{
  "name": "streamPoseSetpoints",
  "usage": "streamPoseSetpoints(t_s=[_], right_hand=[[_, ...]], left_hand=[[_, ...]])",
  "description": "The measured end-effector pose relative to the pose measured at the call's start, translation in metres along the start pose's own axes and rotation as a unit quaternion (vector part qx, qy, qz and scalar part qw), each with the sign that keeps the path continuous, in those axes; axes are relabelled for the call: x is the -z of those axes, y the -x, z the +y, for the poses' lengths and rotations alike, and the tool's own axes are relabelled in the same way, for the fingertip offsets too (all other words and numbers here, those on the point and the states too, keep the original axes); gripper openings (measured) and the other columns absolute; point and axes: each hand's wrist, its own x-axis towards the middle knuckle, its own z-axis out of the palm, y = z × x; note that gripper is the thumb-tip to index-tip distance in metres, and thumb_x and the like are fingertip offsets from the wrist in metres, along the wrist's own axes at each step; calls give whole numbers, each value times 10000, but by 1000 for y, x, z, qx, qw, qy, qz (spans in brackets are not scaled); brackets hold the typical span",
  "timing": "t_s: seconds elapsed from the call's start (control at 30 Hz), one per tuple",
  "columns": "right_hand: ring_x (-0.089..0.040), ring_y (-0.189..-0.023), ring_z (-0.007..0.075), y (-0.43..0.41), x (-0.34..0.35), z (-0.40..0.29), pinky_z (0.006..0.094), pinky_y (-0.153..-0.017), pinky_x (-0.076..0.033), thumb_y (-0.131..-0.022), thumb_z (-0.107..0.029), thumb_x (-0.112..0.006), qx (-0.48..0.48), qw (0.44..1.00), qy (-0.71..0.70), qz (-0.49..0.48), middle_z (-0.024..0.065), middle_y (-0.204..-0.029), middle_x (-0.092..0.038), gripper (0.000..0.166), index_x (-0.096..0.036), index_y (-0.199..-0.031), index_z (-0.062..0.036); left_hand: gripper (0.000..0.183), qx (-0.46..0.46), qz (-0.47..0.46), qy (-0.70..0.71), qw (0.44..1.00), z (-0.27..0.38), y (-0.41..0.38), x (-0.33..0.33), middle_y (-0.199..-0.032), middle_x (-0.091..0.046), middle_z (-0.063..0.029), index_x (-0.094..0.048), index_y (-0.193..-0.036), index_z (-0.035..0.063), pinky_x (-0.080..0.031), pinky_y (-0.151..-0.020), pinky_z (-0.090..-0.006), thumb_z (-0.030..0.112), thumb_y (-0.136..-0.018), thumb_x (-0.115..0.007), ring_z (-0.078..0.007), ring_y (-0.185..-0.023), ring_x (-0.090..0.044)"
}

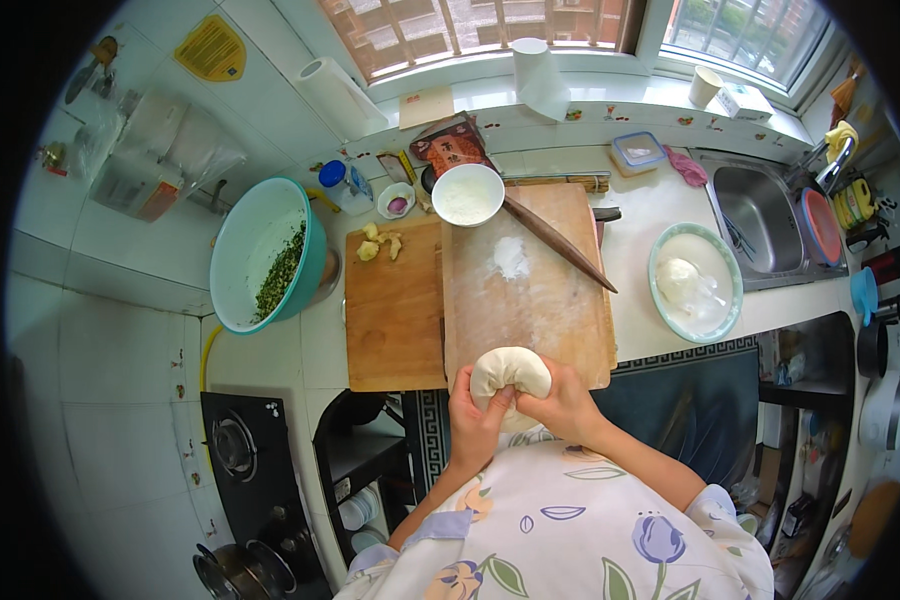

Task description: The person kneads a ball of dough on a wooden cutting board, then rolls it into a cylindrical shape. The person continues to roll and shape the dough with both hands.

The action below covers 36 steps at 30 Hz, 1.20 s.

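A thick ring of white dough (511,369) is held up between my left hand (476,420) and my right hand (566,403), over the near edge of a floured wooden board (525,322). Both thumbs press into its middle; part of the dough hangs lower, partly hidden by the hands. On the board lie a small heap of white flour (511,258) and a tapered wooden rolling pin (562,244). A white bowl of flour (468,195) stands at the board's far left corner. Pieces of peeled ginger (379,241) lie on a second wooden board (394,322).
At the left stands a teal basin (311,255) with chopped greens, above a gas stove (232,442). A green-rimmed bowl (656,285) holding dough or flour is at the right, near a steel sink (757,217). A plastic jar (349,191) stands behind the boards.
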Motion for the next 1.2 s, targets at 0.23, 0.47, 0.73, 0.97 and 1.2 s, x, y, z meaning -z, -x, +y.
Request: streamPoseSetpoints(t_s=[0.23, 0.47, 0.73, 0.97, 1.2], right_hand=[[-632, -840, 259, 4, 4, -12, 338, -765, -494, -711, -86, -645, 33, 997, 56, -28, 165, -938, -655, 367, -611, -1065, 0], [-624, -862, 216, 0, 4, -5, 316, -779, -489, -716, -52, -626, -3, 1000, 29, -9, 129, -946, -659, 350, -613, -1062, 2], [-577, -851, 142, -1, 5, 12, 267, -764, -467, -726, -42, -602, -42, 988, -148, -10, 78, -927, -627, 326, -586, -1041, 42], [-549, -882, 131, -6, 8, 16, 268, -789, -449, -722, -58, -636, -60, 963, -246, -91, 66, -933, -593, 358, -537, -1060, 5], [-559, -898, 143, -6, 19, 5, 285, -789, -458, -734, -50, -671, -61, 982, -154, -96, 67, -959, -585, 363, -499, -1053, -26]], left_hand=[[303, 83, -8, 173, 981, 6, 4, 1, -1062, -611, -85, -509, -1123, 12, -460, -883, -283, 1, -847, -634, -152, -981, -589], [363, 125, -42, 214, 968, 9, 6, 2, -1078, -593, -68, -497, -1124, 27, -466, -886, -285, -37, -806, -659, -145, -984, -587], [396, 88, 16, 91, 992, 6, 1, 1, -1008, -600, -67, -482, -1072, 31, -495, -833, -285, -61, -737, -672, -142, -940, -600], [371, -13, 92, -55, 994, 3, 2, 1, -939, -610, -71, -485, -1027, 18, -491, -785, -269, -55, -695, -633, -119, -879, -596], [310, -3, 25, -189, 982, 2, -5, 3, -902, -632, -58, -550, -1017, -3, -482, -762, -260, -10, -722, -642, -108, -834, -592]])
